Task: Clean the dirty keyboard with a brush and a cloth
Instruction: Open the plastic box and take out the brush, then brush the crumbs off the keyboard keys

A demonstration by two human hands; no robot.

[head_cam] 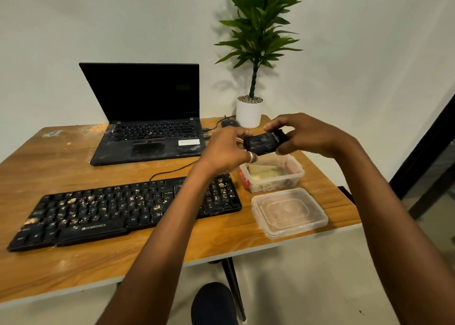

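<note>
Both forearms fill the lower frame, reaching up to centre-right. Left hand (226, 150) and right hand (307, 135) hold a small black case (266, 143) between them in the air. Left fingers (240, 134) pinch its left end; right fingers and thumb curl round its right end. Can't tell what's inside, probably the brush kit. No brush or cloth plainly in view. The keyboard (118, 209) sits lower left on the tabletop (73, 270), flat, with crumbs all over the keys, so cleaning hasn't started. The left forearm crosses above its numpad end. Just right of the keyboard is an open clear tub (299, 175) with something pale in it, directly under the case. Its lid (290, 212) lies below that in the frame, near the tabletop edge. The laptop (147, 118) is open, upper left, with its deck already dusty. The mouse (230, 123) and plant pot (248, 113) are behind the hands. Risks: if the case pops open under two-handed prying, its parts drop into the tub or off the near edge. If the left forearm dips, it smears crumbs into the numpad. Brushing towards the top of the frame would send debris onto the laptop keys. The keyboard cable runs under the left arm and is easy to snag.
</note>
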